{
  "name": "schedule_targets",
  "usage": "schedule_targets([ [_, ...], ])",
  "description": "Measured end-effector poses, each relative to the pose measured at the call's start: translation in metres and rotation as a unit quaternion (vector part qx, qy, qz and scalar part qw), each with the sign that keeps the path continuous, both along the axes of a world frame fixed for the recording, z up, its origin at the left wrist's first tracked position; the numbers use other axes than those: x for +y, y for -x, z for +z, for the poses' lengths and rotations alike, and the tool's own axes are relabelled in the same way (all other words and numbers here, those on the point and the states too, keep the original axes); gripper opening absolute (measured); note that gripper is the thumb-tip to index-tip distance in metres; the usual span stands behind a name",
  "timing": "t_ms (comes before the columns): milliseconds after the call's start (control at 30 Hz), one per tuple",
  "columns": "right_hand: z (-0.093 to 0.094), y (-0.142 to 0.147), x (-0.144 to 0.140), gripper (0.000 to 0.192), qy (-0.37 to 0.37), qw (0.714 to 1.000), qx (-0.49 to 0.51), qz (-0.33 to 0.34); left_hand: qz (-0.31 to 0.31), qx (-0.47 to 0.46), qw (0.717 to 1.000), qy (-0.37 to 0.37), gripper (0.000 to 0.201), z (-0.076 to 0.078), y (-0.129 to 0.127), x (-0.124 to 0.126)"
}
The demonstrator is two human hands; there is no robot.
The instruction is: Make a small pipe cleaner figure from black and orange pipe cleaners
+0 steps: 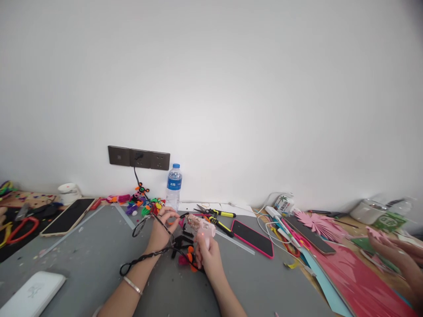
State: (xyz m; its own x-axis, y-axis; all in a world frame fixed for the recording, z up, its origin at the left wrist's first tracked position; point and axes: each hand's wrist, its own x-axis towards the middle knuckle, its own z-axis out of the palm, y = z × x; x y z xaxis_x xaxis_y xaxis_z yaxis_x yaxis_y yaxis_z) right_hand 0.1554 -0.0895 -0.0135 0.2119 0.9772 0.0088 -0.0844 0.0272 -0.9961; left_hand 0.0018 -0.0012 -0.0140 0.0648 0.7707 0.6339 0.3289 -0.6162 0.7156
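My right hand (207, 253) is wrapped around the handle of a pale pink glue gun (202, 225), its nozzle pointing left. My left hand (163, 226) is closed in a pinch at the nozzle, on a small black fuzzy piece (184, 215) that looks like pipe cleaner. A black power cord (148, 256) loops over my left wrist and runs up to the wall socket. Beneath the hands lie black pipe cleaner pieces (180, 243) and an orange and pink fuzzy piece (191, 258), partly hidden by my right hand.
Behind the hands stand a water bottle (174, 187) and colourful pipe cleaner figures (140, 204). Yellow-black pliers (221, 220) and a pink-edged phone (253, 237) lie to the right. A white power bank (33, 293) is front left. At right, another person's hands (396, 257) hold pink paper.
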Motion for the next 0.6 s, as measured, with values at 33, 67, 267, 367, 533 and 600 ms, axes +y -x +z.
schedule_targets([
  [33, -0.0004, 0.0000, 0.0001, 0.065, 0.000, 1.000, 0.000, -0.002, 0.000, 0.001, 1.000, 0.000, 0.009, 0.0000, 0.0000, 0.0001],
  [67, -0.0010, 0.0000, 0.0002, 0.064, 0.000, 1.000, 0.000, -0.005, 0.000, 0.001, 1.000, 0.001, 0.009, 0.0000, 0.0001, 0.0001],
  [267, -0.0061, -0.0011, 0.0020, 0.060, -0.002, 1.000, 0.008, -0.012, 0.001, 0.003, 1.000, -0.002, 0.010, 0.0008, 0.0005, -0.0001],
  [367, -0.0070, -0.0018, 0.0026, 0.060, -0.004, 1.000, 0.011, -0.014, 0.000, 0.002, 1.000, -0.005, 0.010, 0.0004, 0.0006, 0.0000],
  [533, -0.0056, -0.0022, 0.0030, 0.062, -0.009, 1.000, 0.012, -0.018, -0.004, 0.000, 1.000, 0.003, 0.009, -0.0020, 0.0006, 0.0013],
  [600, -0.0050, -0.0023, 0.0030, 0.062, -0.007, 1.000, 0.009, -0.023, -0.008, 0.000, 1.000, 0.005, 0.009, -0.0027, 0.0006, 0.0020],
])
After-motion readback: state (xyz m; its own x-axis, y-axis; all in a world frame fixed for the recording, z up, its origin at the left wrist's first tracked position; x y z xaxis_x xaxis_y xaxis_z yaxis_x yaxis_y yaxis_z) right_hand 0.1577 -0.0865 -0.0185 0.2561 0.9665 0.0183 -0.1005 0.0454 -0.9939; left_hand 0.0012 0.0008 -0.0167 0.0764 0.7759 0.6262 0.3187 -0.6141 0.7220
